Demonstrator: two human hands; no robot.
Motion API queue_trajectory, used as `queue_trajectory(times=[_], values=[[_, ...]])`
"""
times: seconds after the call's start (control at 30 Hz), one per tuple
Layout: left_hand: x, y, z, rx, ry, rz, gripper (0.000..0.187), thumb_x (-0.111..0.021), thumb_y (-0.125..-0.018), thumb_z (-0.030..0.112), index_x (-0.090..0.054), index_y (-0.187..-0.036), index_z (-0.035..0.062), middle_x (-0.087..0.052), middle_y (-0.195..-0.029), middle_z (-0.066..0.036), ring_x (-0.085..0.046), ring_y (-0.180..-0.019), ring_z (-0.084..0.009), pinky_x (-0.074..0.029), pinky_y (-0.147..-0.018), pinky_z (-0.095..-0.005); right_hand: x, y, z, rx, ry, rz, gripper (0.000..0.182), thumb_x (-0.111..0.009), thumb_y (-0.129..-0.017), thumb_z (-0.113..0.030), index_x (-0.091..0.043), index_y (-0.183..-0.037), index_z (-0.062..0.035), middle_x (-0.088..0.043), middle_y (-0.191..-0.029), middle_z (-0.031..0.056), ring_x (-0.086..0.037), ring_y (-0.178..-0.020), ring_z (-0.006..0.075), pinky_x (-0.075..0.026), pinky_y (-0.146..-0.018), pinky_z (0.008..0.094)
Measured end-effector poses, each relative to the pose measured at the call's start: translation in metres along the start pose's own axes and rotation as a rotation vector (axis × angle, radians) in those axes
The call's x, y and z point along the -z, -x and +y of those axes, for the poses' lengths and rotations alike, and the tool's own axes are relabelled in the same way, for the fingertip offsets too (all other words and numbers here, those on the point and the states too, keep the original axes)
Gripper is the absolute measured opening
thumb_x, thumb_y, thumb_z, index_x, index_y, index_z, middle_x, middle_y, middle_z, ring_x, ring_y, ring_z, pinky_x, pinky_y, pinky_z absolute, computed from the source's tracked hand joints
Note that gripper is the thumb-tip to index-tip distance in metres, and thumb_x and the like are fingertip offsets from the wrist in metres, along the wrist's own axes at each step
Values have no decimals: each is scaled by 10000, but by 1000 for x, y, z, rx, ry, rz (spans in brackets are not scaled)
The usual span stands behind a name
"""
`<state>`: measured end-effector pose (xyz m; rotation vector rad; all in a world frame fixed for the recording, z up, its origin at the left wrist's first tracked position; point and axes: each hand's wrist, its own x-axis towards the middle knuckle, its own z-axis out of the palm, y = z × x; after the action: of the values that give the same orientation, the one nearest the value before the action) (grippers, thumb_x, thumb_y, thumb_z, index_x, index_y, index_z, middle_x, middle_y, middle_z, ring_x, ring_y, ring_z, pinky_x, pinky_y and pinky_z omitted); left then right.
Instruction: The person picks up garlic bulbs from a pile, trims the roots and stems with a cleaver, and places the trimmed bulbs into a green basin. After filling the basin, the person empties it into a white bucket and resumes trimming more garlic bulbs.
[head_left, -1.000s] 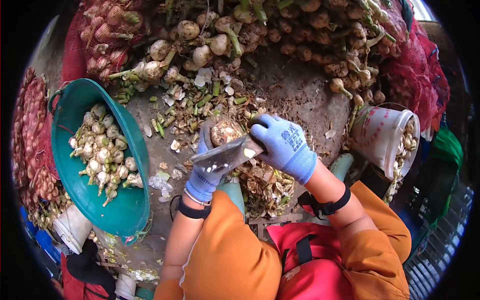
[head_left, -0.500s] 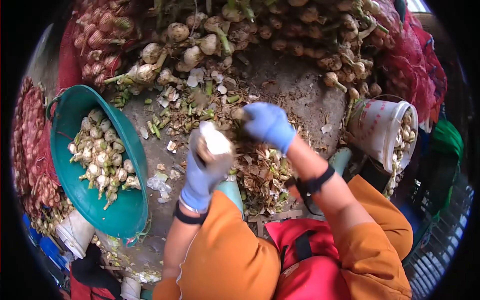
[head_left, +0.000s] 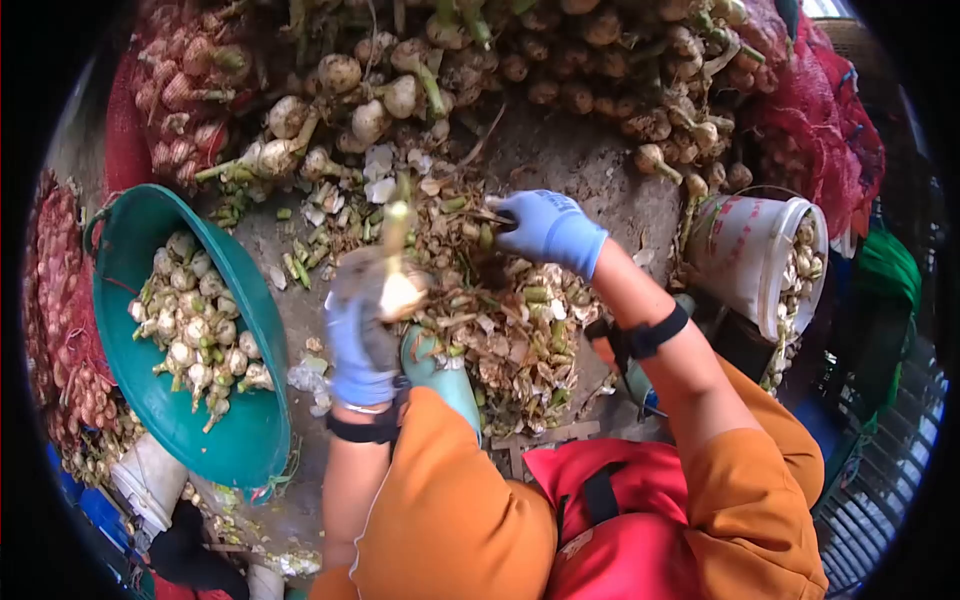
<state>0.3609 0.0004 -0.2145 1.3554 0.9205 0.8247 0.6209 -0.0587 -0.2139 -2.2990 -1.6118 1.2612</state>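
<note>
My left hand (head_left: 358,345), in a blue and grey glove, is closed around a garlic bulb (head_left: 402,295) with its stalk pointing up; both are smeared by motion. To its right, my right hand (head_left: 548,228), gloved in blue, is curled with its fingers together over the peelings. A small object juts from its fingertips, and I cannot tell what it is. Under and between the hands lies a heap of dry garlic skins and cut stalks (head_left: 530,345). Left of my left hand, a tilted green basin (head_left: 190,430) holds trimmed garlic bulbs (head_left: 200,320).
Untrimmed garlic with stalks (head_left: 370,120) is piled along the far side. A white bucket (head_left: 745,250) with garlic lies tipped at the right. Red mesh sacks (head_left: 820,130) stand at the back corners and left. A white container (head_left: 150,475) sits below the basin.
My left hand has moved left and slightly down with the garlic bulb, whose stalk now shows upright. My right hand has shifted slightly right. The view has tilted slightly.
</note>
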Motion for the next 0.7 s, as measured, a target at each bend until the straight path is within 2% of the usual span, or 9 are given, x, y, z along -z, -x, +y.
queue_trajectory(times=[0.03,0.1,0.17,0.2,0.3,0.37,0.5,0.6,0.7], values=[[10,-12,24,138,259,42,443,-547,-967,391,-580,-1205,18,-640,-944,-73,-652,-844,-205,-562,-731,-337,10,-8,18,-106,111,-75,312,-675,-739,-334,-684,-929,-87,-685,-927,159,-661,-903,362,-525,-791,432],[59,-11,34,239,768,235,426,-556,-966,356,-580,-1232,24,-633,-958,-59,-650,-834,-192,-558,-704,-335,26,-18,58,-15,232,271,237,-676,-750,-301,-692,-913,-129,-653,-939,129,-645,-895,358,-528,-772,440],[89,-35,50,92,1738,-555,455,-489,-1003,410,-540,-1293,63,-598,-1200,-69,-635,-971,-215,-544,-826,-396,57,-31,71,-48,262,476,267,-672,-779,-278,-681,-1011,-145,-622,-1094,138,-636,-926,367,-524,-821,455],[84,-41,51,76,1729,-577,455,-489,-1003,410,-540,-1293,63,-598,-1200,-69,-635,-971,-215,-544,-826,-396,70,-44,79,-150,349,447,355,-677,-768,-296,-686,-1092,-152,-586,-1248,180,-626,-1054,368,-513,-906,453],[47,-34,48,70,1482,-316,495,-485,-1009,409,-503,-1337,40,-604,-1237,-96,-639,-1034,-247,-544,-889,-419,60,-83,110,-176,502,574,345,-673,-789,-304,-679,-1112,-183,-591,-1222,201,-621,-1048,402,-510,-918,477],[18,-28,43,418,1141,0,560,-564,-964,463,-512,-1350,60,-626,-1173,-109,-631,-1080,-246,-549,-925,-387,52,-74,100,-184,509,516,339,-675,-787,-300,-682,-1107,-187,-591,-1223,198,-624,-1045,399,-513,-913,476],[1,-8,1,496,1051,-103,588,-555,-964,477,-491,-1359,46,-598,-1209,-120,-614,-1104,-257,-533,-952,-385,46,-59,103,-180,468,431,313,-677,-777,-283,-694,-1078,-200,-592,-1220,185,-631,-1030,389,-522,-901,469],[-16,1,-11,456,815,-198,548,-624,-951,330,-450,-1383,41,-581,-1262,-128,-614,-1119,-266,-519,-975,-385,53,-49,80,-170,310,430,303,-693,-750,-292,-707,-1034,-189,-626,-1178,133,-642,-1013,346,-523,-890,443],[-36,8,-20,446,349,-132,766,-720,-813,81,-339,-1477,46,-465,-1401,-155,-493,-1278,-292,-430,-1060,-393,21,-34,36,9,31,401,405,-754,-724,-349,-693,-1030,-90,-665,-1033,109,-662,-936,283,-522,-825,380]])
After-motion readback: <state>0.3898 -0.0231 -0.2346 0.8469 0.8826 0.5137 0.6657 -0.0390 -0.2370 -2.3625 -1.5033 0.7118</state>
